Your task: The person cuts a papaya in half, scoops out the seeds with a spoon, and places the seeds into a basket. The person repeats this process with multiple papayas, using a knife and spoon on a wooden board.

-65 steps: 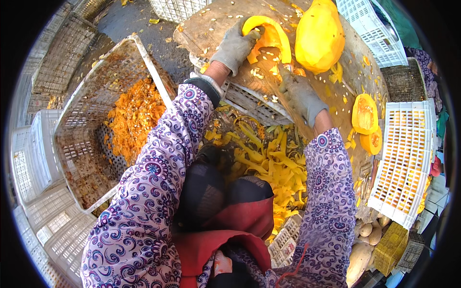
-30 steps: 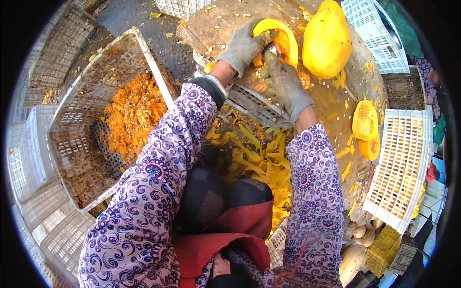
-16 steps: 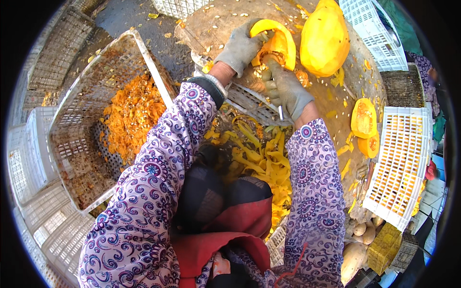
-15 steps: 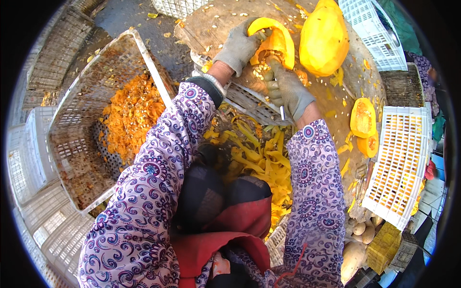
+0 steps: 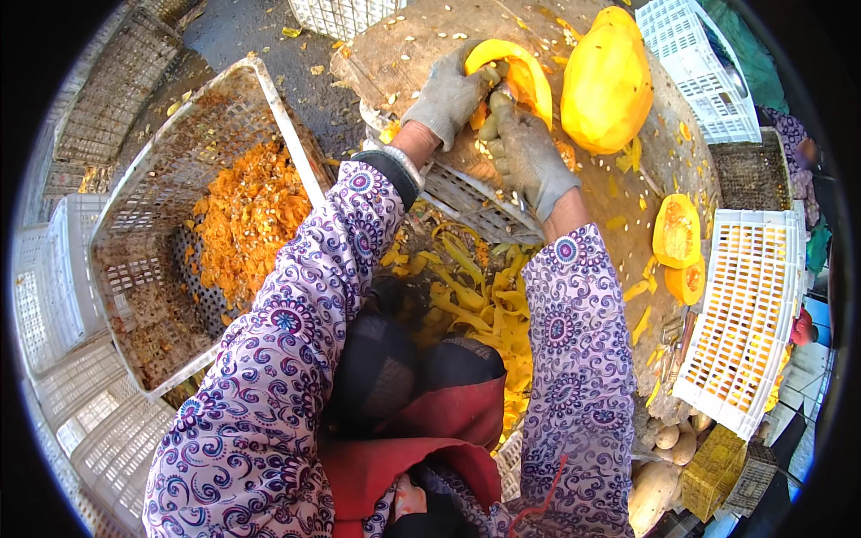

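My gloved left hand (image 5: 453, 94) grips a cut, curved piece of orange pumpkin (image 5: 529, 67) at the top of the worn wooden board (image 5: 404, 45). My gloved right hand (image 5: 525, 157) is closed round a metal scoop whose head is inside the piece, mostly hidden by my fingers. A large peeled pumpkin (image 5: 605, 81) lies just right of them. Two smaller cut pieces (image 5: 677, 229) lie lower on the board's right side, among seeds and scraps.
A white crate (image 5: 121, 255) holding orange pulp (image 5: 247, 224) stands at left, beside other crates. Yellow peelings (image 5: 471, 296) lie below the board near my knees. White crates (image 5: 735, 314), unpeeled squash (image 5: 655, 493) and a co-worker's patterned sleeve (image 5: 794, 152) are at right.
My right hand has moved up into the pumpkin piece with the scoop, drawn out slightly, then gone in again. The piece remains in my left hand.
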`<state>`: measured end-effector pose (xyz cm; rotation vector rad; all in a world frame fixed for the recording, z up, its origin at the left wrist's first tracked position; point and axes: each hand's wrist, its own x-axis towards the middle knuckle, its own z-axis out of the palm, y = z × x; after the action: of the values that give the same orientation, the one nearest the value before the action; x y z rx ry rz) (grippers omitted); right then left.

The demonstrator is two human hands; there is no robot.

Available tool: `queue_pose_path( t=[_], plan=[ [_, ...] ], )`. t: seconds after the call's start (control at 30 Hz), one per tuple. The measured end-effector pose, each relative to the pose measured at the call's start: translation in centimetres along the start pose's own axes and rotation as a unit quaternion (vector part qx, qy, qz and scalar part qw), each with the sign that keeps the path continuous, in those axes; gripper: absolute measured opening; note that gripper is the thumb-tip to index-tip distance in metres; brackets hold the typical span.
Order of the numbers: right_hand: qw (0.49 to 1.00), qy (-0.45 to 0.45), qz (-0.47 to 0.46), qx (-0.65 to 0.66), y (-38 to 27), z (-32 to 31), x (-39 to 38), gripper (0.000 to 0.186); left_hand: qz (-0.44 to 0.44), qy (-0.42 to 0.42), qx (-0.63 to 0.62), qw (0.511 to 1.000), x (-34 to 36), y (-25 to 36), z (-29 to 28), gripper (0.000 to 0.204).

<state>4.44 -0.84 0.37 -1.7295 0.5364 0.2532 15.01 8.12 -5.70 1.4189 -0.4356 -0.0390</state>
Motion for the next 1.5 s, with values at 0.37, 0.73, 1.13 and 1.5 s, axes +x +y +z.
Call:
queue_pose_path(
  t=[0.37, 0.73, 1.13, 1.5],
  plan=[
    [0.992, -0.022, 0.122, 0.024, 0.6, -1.0, -0.5, 0.049, 0.002, 0.01, 0.022, 1.0, -0.3, 0.5, 0.2, 0.034],
    [0.998, 0.012, -0.027, 0.05, 1.8, -1.7, -4.1, 0.045, -0.016, 0.087, -0.181, 0.98, 0.7, -0.3, -0.2, 0.027],
    [0.972, 0.111, -0.092, 0.188, 3.0, -3.3, -6.5, 0.039, -0.039, 0.077, -0.159, 0.983, 0.0, 1.0, -0.7, 0.028],
    [0.991, 0.065, -0.114, 0.0, -1.0, -0.8, -4.1, 0.051, -0.069, 0.063, -0.13, 0.987, 0.0, 0.8, -0.3, 0.044]
  ],
)
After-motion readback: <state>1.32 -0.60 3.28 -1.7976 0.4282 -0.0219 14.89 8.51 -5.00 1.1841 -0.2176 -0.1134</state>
